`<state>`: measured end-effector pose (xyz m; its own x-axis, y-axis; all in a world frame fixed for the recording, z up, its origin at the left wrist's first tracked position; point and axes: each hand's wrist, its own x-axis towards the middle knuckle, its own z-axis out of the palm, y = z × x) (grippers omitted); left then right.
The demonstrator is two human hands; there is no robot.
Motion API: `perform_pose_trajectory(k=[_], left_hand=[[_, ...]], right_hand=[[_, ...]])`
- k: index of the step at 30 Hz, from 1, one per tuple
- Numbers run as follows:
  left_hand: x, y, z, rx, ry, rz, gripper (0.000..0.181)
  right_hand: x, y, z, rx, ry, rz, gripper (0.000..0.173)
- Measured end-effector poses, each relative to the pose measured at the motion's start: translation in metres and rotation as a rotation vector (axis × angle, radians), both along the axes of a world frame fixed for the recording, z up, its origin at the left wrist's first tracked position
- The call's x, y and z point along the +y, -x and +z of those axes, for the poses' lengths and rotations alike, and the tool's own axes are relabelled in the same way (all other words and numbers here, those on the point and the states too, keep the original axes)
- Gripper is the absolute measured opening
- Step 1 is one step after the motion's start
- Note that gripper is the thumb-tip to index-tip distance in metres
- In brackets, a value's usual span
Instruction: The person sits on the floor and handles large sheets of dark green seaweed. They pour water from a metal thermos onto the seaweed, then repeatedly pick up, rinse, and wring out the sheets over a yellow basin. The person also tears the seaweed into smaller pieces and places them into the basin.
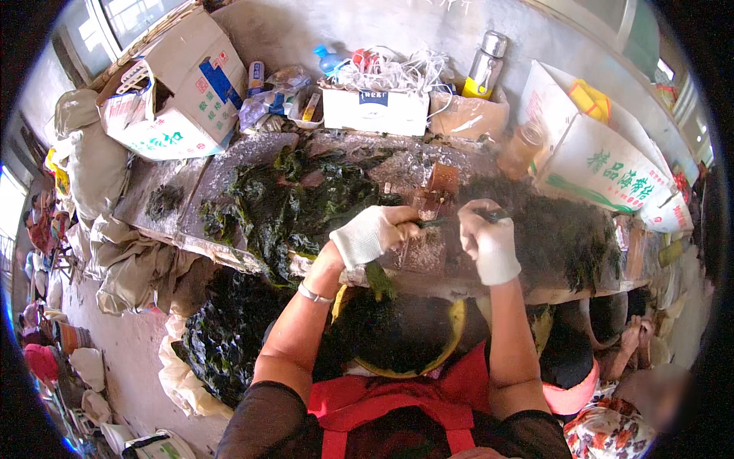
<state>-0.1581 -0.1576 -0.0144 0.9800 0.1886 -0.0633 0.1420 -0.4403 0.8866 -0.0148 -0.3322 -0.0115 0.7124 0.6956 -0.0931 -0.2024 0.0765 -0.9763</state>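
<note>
Both hands wear white fingerless knit gloves and are raised over the wet work table point(424, 252). My left hand point(381, 232) pinches a dark green strip of seaweed point(431, 222) that extends to the right from its fingertips. My right hand point(487, 238) is curled around a small dark object point(498, 214); whether this is a tool or seaweed I cannot tell. A small reddish-brown block point(444, 178) stands just beyond, between the hands. Broad wet seaweed point(321, 195) lies heaped on the left, and a pile of finer dark strips point(527, 229) lies on the right.
Along the wall stand a large carton point(178, 86), a white box of pale ties point(375, 112), a steel thermos point(486, 63) and a white carton point(608, 155). Below the table edge are a yellow-rimmed basin point(459, 321) and a sack of seaweed point(229, 333). Another person point(619, 413) sits at lower right.
</note>
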Motion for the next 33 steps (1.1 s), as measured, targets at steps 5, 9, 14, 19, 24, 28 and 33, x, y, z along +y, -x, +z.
perform_pose_trajectory(k=[5, 9, 14, 19, 24, 28, 33], left_hand=[[0.001, -0.025, -0.054, -0.253, -0.177, 0.293, 0.023], [-0.004, -0.041, -0.081, -0.275, -0.184, 0.477, 0.021], [-0.004, -0.050, -0.100, -0.286, -0.342, 0.517, 0.019], [0.033, -0.031, -0.121, -0.153, -0.491, 0.661, 0.024], [0.036, -0.001, -0.058, 0.112, 0.493, -0.093, 0.027], [0.016, 0.001, -0.038, 0.118, 0.231, -0.158, 0.023], [-0.013, -0.005, -0.010, -0.109, 0.234, -0.169, 0.028]], right_hand=[[0.014, -0.020, -0.036, -0.130, 0.148, -0.074, 0.014], [0.029, -0.016, -0.044, -0.161, 0.141, -0.149, 0.013], [0.034, -0.024, -0.079, -0.282, 0.258, -0.123, 0.012], [0.011, -0.055, -0.092, -0.874, 0.557, -0.342, 0.015], [-0.024, -0.029, -0.002, -0.832, 0.871, 0.757, 0.037], [-0.032, 0.004, 0.045, -1.091, 0.703, 0.408, 0.035], [0.002, 0.044, 0.019, -1.571, 0.576, 0.065, 0.076]])
